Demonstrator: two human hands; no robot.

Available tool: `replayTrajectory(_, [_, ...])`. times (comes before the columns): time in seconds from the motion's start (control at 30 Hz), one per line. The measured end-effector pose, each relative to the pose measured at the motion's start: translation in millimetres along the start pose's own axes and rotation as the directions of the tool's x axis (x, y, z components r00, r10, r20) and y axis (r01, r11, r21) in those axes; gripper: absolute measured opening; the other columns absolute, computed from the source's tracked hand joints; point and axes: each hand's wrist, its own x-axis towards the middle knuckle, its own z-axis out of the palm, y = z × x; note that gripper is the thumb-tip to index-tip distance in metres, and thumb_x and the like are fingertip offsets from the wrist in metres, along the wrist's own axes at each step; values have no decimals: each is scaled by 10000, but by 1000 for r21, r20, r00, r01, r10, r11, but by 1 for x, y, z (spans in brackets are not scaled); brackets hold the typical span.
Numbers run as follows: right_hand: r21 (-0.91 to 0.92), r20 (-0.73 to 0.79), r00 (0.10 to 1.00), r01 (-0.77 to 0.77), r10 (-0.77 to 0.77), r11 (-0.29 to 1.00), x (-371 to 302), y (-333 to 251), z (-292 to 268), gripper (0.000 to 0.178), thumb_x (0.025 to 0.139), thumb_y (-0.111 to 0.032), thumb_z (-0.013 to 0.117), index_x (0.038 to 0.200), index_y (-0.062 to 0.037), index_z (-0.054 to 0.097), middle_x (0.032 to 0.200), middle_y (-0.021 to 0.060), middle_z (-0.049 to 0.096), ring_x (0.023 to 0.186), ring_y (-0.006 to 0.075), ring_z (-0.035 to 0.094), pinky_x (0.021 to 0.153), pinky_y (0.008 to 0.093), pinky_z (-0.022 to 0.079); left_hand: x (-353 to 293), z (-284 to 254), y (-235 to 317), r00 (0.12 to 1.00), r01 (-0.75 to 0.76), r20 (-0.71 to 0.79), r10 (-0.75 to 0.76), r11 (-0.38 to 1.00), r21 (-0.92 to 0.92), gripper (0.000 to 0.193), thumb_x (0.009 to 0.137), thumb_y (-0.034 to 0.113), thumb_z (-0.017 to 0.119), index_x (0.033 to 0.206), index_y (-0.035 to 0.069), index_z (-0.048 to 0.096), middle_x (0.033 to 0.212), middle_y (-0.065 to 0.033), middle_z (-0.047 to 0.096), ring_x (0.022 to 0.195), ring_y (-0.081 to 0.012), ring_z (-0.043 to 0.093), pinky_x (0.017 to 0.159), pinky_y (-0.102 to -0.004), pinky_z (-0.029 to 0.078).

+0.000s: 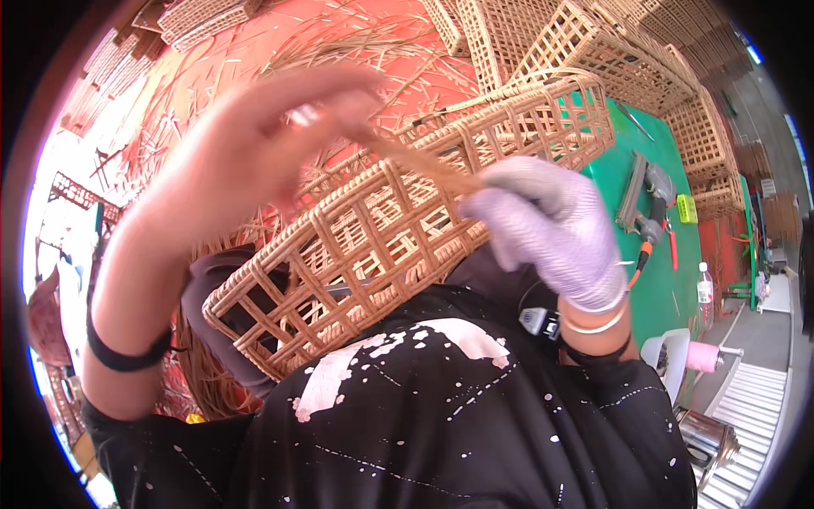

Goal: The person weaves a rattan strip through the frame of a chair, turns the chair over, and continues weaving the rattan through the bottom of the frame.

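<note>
One red floor [339, 38] spreads widest, strewn with loose cane strips too many to count. Next comes one green tabletop [623, 182] at the right. Behind it are several openwork wicker baskets [606, 55], at least four; overlap hides the exact number. A single long, rectangular wicker basket [356, 246] lies tilted across the person's lap, below the hands.

The left hand [254, 140], bare and blurred, has its fingers curled by the far end of one cane strip [424, 165]; I cannot tell whether they grip it. The right hand [551, 225], in a pale lilac glove, pinches the strip's near end between thumb and fingers, holding it above the basket.

Smaller still: one metal flask [708, 441], one grey nail gun [653, 199] on the tabletop, one pink bottle [702, 356], one clear bottle [705, 288] whose label is too small to read, and one yellow-green box [686, 209].
</note>
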Motion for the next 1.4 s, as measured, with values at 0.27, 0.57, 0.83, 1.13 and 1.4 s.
replayTrajectory(0.27, [11,82,997,-12,11,1000,-6,14,-17,163,859,-131,621,911,24,629,627,7,575,559,51,540,518,206,426,2,-14,3,976,99,198,-86,994,-54,147,889,97,562,905,-24,643,678,-6,579,415,-10,438,360,-149,335])
replayTrajectory(0.57, [157,132,986,-120,100,980,-6,36,13,189,865,-156,617,909,26,630,612,19,581,523,61,541,499,202,435,13,14,9,932,-5,364,-3,1000,22,114,834,38,609,930,-4,654,708,-4,564,502,-25,452,437,-157,350])
replayTrajectory(0.83, [226,99,987,-145,125,963,-30,77,-13,178,880,-127,593,949,33,632,720,44,626,610,70,577,588,214,483,39,-52,-43,954,113,277,-117,993,30,125,804,81,646,893,-4,666,685,19,546,570,-47,451,495,-200,349])
replayTrajectory(1.13, [-153,180,984,46,-18,987,-28,114,-4,190,844,-193,611,922,-22,640,758,126,645,670,210,648,636,301,509,72,-16,-105,756,395,482,-443,896,204,230,791,240,685,902,39,698,663,21,581,614,-64,507,533,-220,402])
replayTrajectory(1.4, [-284,-44,985,145,-164,948,-24,110,-1,146,796,-107,668,911,-20,649,814,111,671,736,177,667,683,264,515,88,44,-95,607,240,749,-266,960,147,257,778,197,701,974,31,685,810,-12,660,760,-90,572,707,-274,463])
